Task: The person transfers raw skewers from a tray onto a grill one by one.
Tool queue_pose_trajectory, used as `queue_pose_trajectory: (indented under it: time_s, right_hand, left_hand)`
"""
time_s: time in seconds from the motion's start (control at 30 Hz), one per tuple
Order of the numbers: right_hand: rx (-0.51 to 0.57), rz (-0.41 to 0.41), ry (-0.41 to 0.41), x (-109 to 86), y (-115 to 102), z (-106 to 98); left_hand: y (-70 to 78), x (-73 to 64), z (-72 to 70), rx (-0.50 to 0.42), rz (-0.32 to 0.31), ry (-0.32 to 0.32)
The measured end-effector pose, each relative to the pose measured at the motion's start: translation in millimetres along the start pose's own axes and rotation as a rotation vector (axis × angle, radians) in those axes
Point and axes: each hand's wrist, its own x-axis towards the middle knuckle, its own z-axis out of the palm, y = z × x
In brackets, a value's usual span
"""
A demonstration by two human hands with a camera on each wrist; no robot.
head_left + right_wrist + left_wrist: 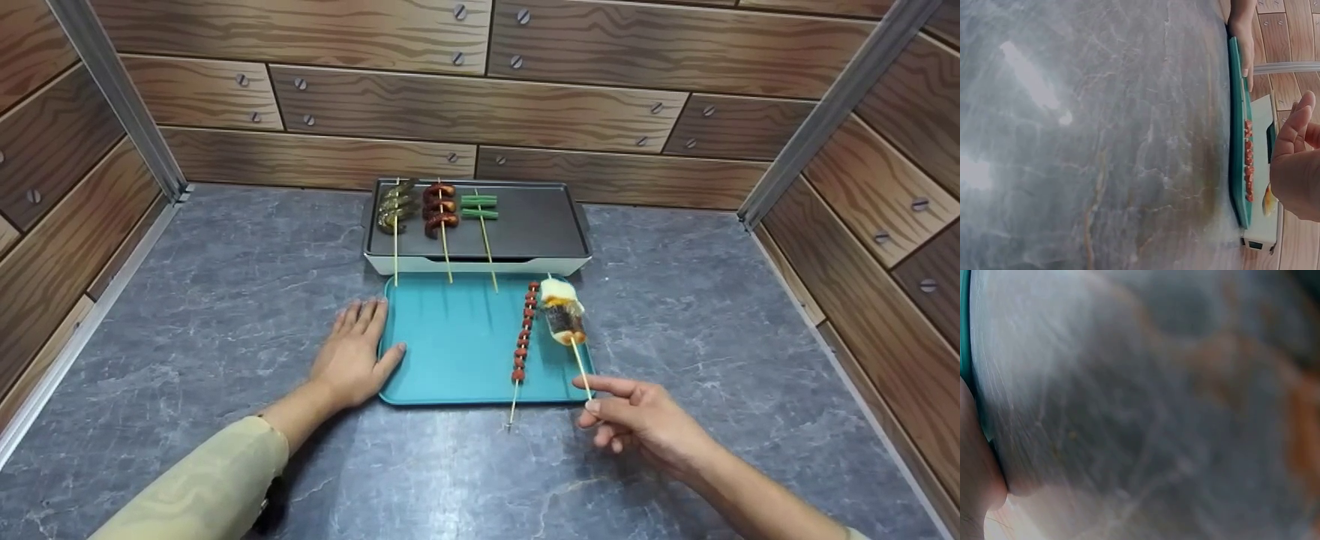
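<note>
That chunky skewer (564, 319), right of centre in the frame, looks light but top-heavy, its load soft; the bare stick (581, 367), pinched low by the right hand (645, 420), seems the best hold. The left hand (352, 360) rests flat at the teal tray's (442, 352) edge.

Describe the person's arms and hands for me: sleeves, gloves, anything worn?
The left sleeve is pale olive green with a faint wavy pattern. Of the right sleeve, only a pale sliver shows at the head view's edge. The left hand and right hand wear no gloves and no visible rings.
</note>
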Motion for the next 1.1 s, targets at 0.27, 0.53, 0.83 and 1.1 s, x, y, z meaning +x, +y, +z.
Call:
queue_pose_trajectory:
  time_s: [0.27, 0.53, 0.83, 1.1]
  right_hand:
    - [-0.082, -0.103, 0.001, 1.9, -25, -2]
    - [-0.137, -0.129, 0.048, 48.4, -53, -23]
    - [-0.109, -0.096, 0.081, 103.2, -64, -44]
    - [-0.084, -0.080, 0.116, 133.2, -67, -55]
  left_hand:
    - [-0.1, 1.7, -2.8, -0.005, -0.003, -0.003]
    - [0.0, 0.7, -0.8, -0.008, -0.005, 0.002]
    - [1.6, 1.5, 2.0, -0.007, 0.000, -0.005]
    - [0.3, 0.9, 1.1, -0.005, -0.007, 0.015]
